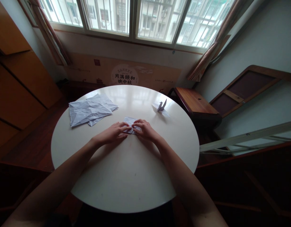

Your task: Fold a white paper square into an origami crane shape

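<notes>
While paper (129, 119) lies between left hand (114, 131) and right hand (146, 130) | half-curled, touching | grip unclear

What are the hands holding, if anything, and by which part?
The left hand and right hand touch opposite sides of a flat, folded, whitish paper; whether pinched or only pressed cannot be told.

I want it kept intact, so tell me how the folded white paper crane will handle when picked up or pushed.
The folded white paper crane is probably very light. Its narrow upright points could bend if pinched hard. Nudged, it would likely slide rather than roll, its wings spread low over the glossy white round table.
</notes>
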Available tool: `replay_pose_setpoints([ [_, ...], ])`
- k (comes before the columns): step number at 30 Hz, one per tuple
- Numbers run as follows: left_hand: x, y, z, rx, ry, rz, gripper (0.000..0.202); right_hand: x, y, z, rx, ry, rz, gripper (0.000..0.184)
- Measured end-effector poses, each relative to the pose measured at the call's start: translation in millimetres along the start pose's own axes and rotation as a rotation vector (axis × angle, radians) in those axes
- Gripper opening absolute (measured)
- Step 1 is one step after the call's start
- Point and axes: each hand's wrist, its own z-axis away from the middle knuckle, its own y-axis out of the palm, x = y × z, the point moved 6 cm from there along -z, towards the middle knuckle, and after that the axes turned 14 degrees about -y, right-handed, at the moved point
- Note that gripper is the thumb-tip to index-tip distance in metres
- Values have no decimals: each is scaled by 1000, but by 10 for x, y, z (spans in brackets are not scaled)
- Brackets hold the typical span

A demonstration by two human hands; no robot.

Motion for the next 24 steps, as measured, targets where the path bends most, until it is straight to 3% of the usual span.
replay_pose_setpoints([
  [24,18,3,1,-25,22,15,39,13,7,4,36,25,-5,26],
])
